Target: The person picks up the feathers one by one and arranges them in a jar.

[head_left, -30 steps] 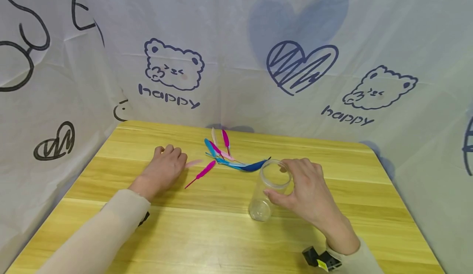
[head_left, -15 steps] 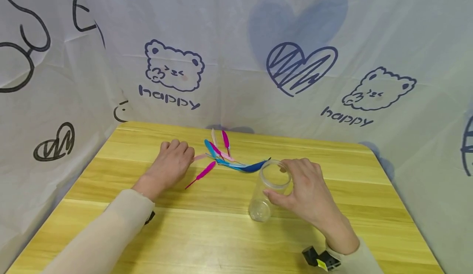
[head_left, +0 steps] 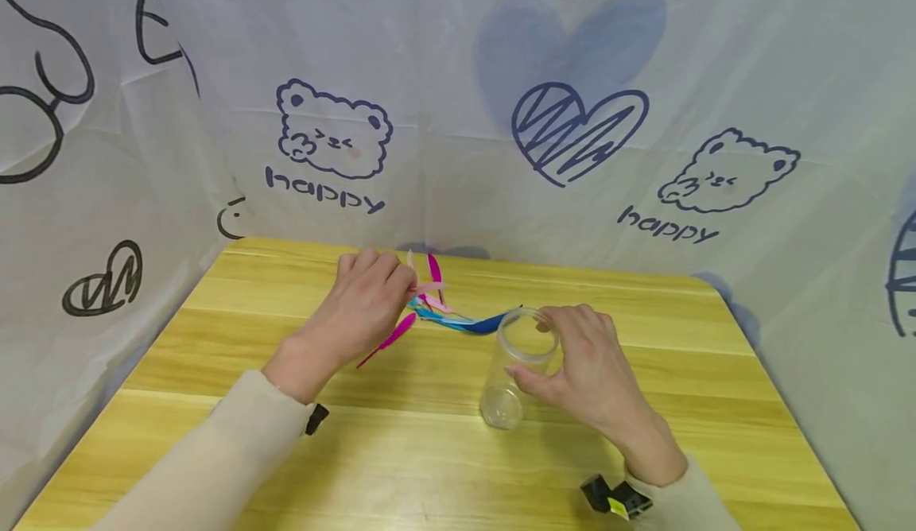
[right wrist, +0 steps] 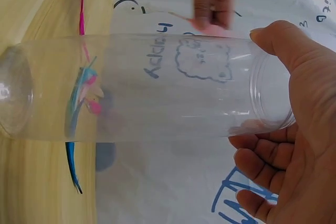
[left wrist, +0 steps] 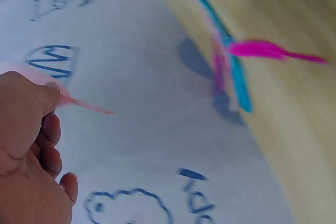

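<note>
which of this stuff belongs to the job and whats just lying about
Seemingly the job:
pale pink feather, pinched by the left hand
clear jar, held by the right hand
probably the other feathers on the table

Just around:
printed backdrop
black wrist gear

I see a wood-grain table (head_left: 408,459) carrying feathers (head_left: 490,324) beside the left hand (head_left: 361,300) and a clear jar (head_left: 502,388) at the right hand (head_left: 595,372).

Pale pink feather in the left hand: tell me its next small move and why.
Probably bring the pale pink feather over the clear, cylindrical, plastic-looking jar: the left hand pinches the feather, and the right hand holds the jar, open-topped and apparently empty.
</note>
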{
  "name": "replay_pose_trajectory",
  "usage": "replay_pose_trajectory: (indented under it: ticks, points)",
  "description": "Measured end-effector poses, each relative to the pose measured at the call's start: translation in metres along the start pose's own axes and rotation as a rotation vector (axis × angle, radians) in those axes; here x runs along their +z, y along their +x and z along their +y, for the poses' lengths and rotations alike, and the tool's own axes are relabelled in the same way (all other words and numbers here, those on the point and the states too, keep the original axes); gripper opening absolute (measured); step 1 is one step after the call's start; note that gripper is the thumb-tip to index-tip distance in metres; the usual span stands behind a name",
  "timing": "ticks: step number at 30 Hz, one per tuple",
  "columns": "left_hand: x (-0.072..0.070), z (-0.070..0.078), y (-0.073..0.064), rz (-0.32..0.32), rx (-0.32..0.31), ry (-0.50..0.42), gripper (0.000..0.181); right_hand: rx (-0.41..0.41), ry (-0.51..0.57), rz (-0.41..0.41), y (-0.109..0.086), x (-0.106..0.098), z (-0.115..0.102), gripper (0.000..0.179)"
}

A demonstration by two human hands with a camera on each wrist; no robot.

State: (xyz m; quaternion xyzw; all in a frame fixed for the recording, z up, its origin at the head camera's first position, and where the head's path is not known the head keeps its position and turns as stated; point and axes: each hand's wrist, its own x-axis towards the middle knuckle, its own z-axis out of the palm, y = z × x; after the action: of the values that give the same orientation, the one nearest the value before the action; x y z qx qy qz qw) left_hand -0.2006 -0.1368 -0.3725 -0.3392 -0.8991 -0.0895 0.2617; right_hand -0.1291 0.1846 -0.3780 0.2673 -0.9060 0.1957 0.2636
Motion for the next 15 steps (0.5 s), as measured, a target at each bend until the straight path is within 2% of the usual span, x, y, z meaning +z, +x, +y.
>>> replay_pose_trajectory:
  ticks: [4, 6, 10, 15]
  points:
    - [-0.012, 0.017, 0.01, 0.106, 0.08, -0.024, 0.014, -0.016, 0.004, 0.027, 0.0, 0.003, 0.001, 0.068]
    - [-0.018, 0.025, 0.015, 0.139, 0.113, -0.036, 0.013, -0.019, 0.005, 0.036, 0.0, 0.004, 0.002, 0.067]
    - [-0.028, 0.041, 0.027, 0.172, 0.166, -0.034, 0.011, -0.017, 0.001, 0.04, 0.001, 0.004, 0.003, 0.065]
    - [-0.037, 0.061, 0.044, 0.182, 0.213, -0.009, 0.012, -0.006, -0.006, 0.027, 0.002, 0.003, 0.002, 0.065]
